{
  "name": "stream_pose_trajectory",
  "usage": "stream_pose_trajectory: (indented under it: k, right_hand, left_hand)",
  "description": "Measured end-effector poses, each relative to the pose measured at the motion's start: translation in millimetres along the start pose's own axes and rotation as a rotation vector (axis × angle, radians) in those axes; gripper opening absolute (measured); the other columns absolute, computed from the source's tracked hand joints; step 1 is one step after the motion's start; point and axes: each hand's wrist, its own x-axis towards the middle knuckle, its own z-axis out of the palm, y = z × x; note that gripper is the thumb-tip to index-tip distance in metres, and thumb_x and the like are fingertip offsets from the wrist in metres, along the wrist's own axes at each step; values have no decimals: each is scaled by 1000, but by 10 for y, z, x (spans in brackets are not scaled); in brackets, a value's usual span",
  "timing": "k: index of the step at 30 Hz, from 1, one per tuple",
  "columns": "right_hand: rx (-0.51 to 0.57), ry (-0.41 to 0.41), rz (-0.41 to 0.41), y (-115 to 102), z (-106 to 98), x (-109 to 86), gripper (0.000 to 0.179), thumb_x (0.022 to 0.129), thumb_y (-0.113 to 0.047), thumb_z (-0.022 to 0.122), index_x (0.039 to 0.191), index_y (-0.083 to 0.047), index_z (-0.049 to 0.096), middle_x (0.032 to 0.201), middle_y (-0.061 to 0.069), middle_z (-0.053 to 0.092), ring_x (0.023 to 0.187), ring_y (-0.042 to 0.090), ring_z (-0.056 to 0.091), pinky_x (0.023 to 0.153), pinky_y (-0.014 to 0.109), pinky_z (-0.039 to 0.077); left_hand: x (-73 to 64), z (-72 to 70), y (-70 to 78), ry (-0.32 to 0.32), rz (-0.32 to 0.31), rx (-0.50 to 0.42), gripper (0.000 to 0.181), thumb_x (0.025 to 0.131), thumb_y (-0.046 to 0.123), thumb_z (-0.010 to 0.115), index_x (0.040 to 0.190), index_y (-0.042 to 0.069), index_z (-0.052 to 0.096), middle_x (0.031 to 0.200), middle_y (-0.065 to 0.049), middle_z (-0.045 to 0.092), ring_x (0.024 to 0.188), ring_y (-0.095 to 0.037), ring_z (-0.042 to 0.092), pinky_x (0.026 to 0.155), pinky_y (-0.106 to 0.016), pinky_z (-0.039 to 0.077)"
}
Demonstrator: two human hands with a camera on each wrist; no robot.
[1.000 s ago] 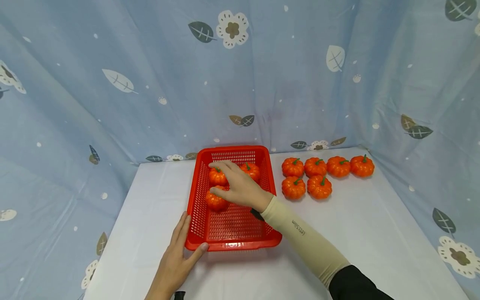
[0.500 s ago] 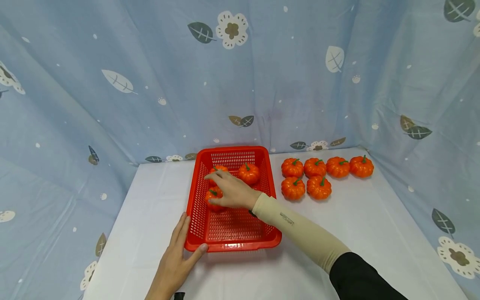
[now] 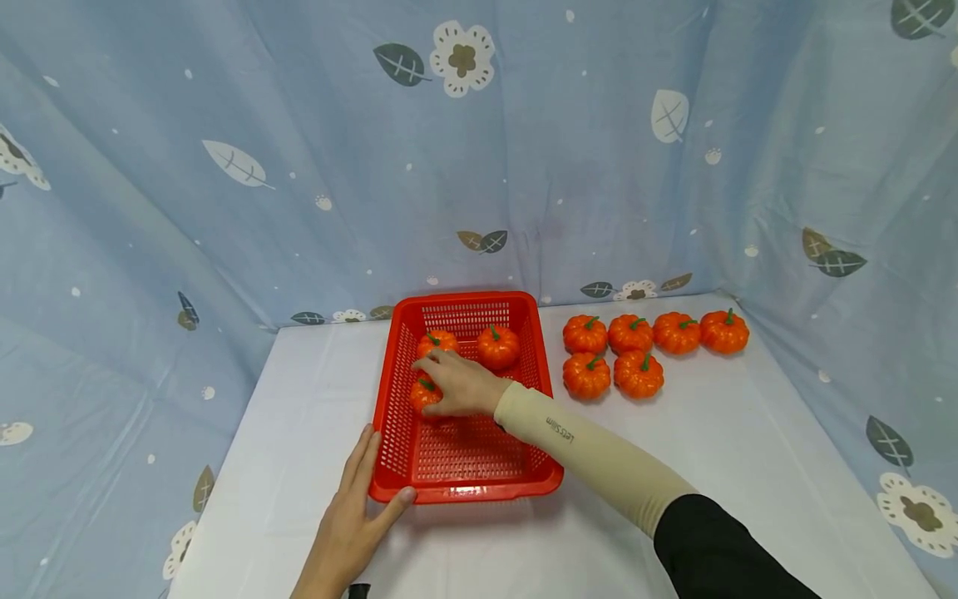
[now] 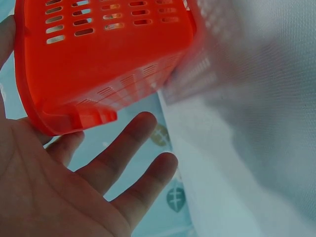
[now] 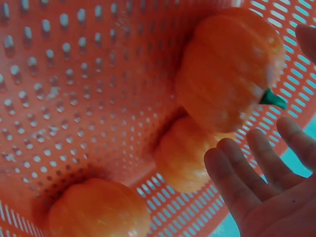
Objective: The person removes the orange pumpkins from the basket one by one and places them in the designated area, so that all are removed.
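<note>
On my head feed the right hand (image 3: 462, 384) is in the basket (image 3: 464, 494), over the near-left pumpkin (image 3: 424, 398). Fingers arch across its far side, thumb by its near side. My right wrist feed has the fingers apart and extended, thumb well off them, nothing pinched; a gap shows between fingertips and pumpkin there, so I can't confirm contact. That pumpkin sits on its side in this feed, green stem toward the hand. Two others share the basket: far-left pumpkin (image 3: 437, 339), partly behind the hand, and far-right pumpkin (image 3: 497, 347), in plain sight. All three sit in the far half. Left hand (image 3: 353, 516) is at the basket's near-left corner: thumb on the near rim, fingers spread and straight along the left wall, touching rather than gripping. Left wrist feed agrees, rim beside the palm. Right of the basket on the white table (image 3: 524, 549) I count six more: back row (image 3: 630, 334) of four, front row (image 3: 639, 376) of two, stems up. Right arm wears a beige sleeve (image 3: 599, 457), black above it. Blue curtain (image 3: 322, 125) behind, leaf and flower print.
</note>
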Motion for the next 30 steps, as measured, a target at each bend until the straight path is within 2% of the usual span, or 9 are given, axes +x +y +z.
stream_pose_trajectory:
  k: [5,13,20,27,30]
  right_hand:
    - [-35,-41,-3,21,42,7,73,87,-43,80,149,-21,48,145,7,48,124,19,54,100,36,51]
    - [-79,-43,-48,47,91,10,69,87,-39,81,145,-18,51,138,4,50,121,18,54,98,32,52]
    - [-93,-44,-49,42,97,14,68,87,-40,81,145,-17,53,138,4,50,121,18,54,100,31,51]
    - [-77,-48,-24,39,94,8,69,86,-41,82,145,-19,53,139,3,50,124,18,52,101,33,50]
    - [-84,-63,3,33,95,9,71,86,-43,81,146,-20,51,141,4,49,128,21,50,103,35,49]
  left_hand:
    - [-4,3,-3,2,1,2,94,92,56,69,164,34,13,169,10,10,147,-29,32,102,-66,42]
    - [-3,4,-7,13,18,2,94,92,57,68,164,33,14,169,7,12,147,-29,33,102,-65,42]
    - [-9,5,-8,11,13,4,93,92,58,68,164,33,13,168,14,8,147,-29,32,103,-65,42]
    - [-10,-1,7,10,8,5,94,92,59,67,164,33,14,169,6,13,147,-30,33,102,-66,42]
    - [-13,2,11,5,0,8,94,92,61,66,164,33,13,169,6,12,147,-31,33,102,-67,42]
